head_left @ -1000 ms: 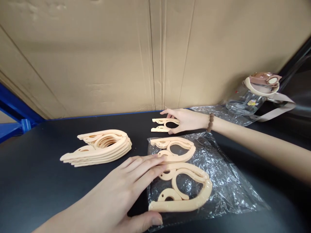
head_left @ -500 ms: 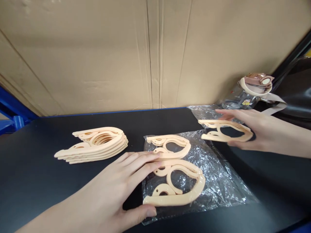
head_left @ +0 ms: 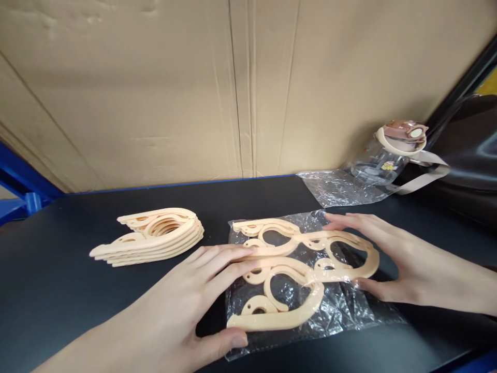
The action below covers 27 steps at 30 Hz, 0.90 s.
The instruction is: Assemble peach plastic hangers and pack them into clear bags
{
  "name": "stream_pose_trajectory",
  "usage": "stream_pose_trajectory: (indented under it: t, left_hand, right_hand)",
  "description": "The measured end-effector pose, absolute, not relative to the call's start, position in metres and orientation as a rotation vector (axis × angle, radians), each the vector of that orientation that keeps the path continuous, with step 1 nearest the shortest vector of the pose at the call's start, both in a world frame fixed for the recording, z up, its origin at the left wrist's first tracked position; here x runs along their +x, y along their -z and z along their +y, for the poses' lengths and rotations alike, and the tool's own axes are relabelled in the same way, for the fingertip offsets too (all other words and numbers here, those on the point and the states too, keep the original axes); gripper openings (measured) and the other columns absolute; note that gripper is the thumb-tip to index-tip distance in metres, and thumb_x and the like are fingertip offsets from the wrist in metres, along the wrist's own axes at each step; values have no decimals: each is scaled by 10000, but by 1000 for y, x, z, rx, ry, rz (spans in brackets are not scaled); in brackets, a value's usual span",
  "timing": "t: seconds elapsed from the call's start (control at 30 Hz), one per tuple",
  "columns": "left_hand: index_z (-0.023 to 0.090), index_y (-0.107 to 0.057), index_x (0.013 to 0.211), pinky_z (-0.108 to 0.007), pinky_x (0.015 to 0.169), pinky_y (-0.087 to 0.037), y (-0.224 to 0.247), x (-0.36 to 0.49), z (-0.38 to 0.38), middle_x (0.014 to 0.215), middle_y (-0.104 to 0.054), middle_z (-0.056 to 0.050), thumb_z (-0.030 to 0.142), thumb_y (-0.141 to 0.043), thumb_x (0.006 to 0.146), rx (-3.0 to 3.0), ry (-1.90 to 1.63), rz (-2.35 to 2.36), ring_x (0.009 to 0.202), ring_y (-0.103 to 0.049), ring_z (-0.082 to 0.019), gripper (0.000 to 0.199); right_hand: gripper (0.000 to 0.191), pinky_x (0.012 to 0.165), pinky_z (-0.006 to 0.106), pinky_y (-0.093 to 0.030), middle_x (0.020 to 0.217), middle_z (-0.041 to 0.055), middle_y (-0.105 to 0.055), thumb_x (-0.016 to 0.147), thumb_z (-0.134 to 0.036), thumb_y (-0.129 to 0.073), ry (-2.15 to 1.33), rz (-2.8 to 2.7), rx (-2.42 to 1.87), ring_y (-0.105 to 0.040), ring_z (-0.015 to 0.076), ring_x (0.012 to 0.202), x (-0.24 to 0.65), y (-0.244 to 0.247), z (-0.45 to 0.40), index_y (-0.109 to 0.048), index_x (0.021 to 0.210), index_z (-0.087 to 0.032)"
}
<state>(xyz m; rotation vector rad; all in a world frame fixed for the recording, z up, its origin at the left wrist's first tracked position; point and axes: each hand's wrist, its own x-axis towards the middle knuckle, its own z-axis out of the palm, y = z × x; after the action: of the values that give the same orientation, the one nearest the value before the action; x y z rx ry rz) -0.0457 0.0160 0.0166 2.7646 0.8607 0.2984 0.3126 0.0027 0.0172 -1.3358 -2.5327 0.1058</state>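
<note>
Two cream folding hangers, the upper one [head_left: 287, 247] and the lower one [head_left: 272, 324], lie folded inside a clear plastic bag [head_left: 337, 316]. My left hand [head_left: 209, 290] lies over the bag's left side, fingers stretched out flat on the hangers' ends and the thumb apart near the lower one. A third folding hanger [head_left: 373, 259] sits at the right, its narrow ends against the other two. My right hand [head_left: 392, 259] spans its curved end, thumb below and fingers above. Whether this hanger is under or on top of the film, I cannot tell.
A neat stack of several cream folding hangers [head_left: 155, 243] lies on the black table [head_left: 50, 280] at left. Another clear bag [head_left: 330, 189] lies flat at the back right, beside a tilted clear bottle [head_left: 376, 163] with a strap. Cardboard [head_left: 155, 93] stands behind.
My right hand has brought the third hanger left and down, from beyond the bag to against the two bagged hangers. My left hand has stayed in place.
</note>
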Motion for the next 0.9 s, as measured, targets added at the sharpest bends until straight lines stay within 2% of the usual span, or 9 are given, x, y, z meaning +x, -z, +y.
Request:
stream_pose_trajectory:
  t: [0.13,0.27,0.37,0.43,0.53,0.73,0.9]
  left_hand:
    - [323,-377,1444,-437,1092,-396,-11,-46,13,1488,-447,-55,419,-669,846,2720,-395,914,1333,-440,-283,672]
    - [338,-352,1460,-450,1090,-394,-11,-44,13,1498,-430,-53,431,-664,850,2719,-378,891,1332,-434,-287,691]
    - [381,-338,1472,-473,1064,-420,-16,-43,15,1509,-414,-46,459,-653,862,2784,-284,815,1328,-438,-308,691]
    - [402,-357,1464,-496,1049,-431,-18,-42,16,1508,-416,-43,496,-671,840,2815,-273,788,1327,-433,-334,704]
    - [408,-378,1455,-507,1024,-453,-20,-41,16,1523,-393,-50,533,-689,811,2839,-287,745,1322,-430,-354,727]
    - [416,-386,1450,-543,991,-466,-19,-40,16,1533,-374,-73,550,-702,791,2868,-240,736,1317,-425,-387,744]
    - [415,-339,1471,-576,1018,-424,-9,-43,14,1590,-270,-57,557,-687,801,2845,-239,743,1366,-354,-394,768]
  right_hand:
    - [815,996,474,-504,1432,68,-503,805,-433,-681,-223,-2488,-1287,-511,301,1286,299,-8,7,-218,1473,-377]
    - [865,981,500,-508,1461,78,-481,785,-475,-703,-237,-2505,-1287,-509,325,1287,301,-7,10,-215,1492,-376]
    - [936,957,510,-527,1335,57,-596,746,-492,-736,-217,-2500,-1341,-564,326,1226,312,-9,10,-195,1504,-397]
    - [918,950,496,-536,1228,40,-659,743,-476,-741,-256,-2462,-1360,-606,312,1172,316,-9,10,-228,1501,-398]
    - [842,958,473,-534,1195,34,-683,773,-448,-723,-365,-2376,-1359,-635,290,1138,310,-7,9,-283,1488,-380]
    - [736,1017,439,-496,1272,56,-663,820,-410,-707,-652,-2188,-1239,-609,255,1193,281,-5,12,-343,1455,-330]
    - [659,1028,437,-491,1428,45,-534,874,-391,-645,-740,-2240,-1207,-516,268,1291,275,-8,16,-365,1468,-340]
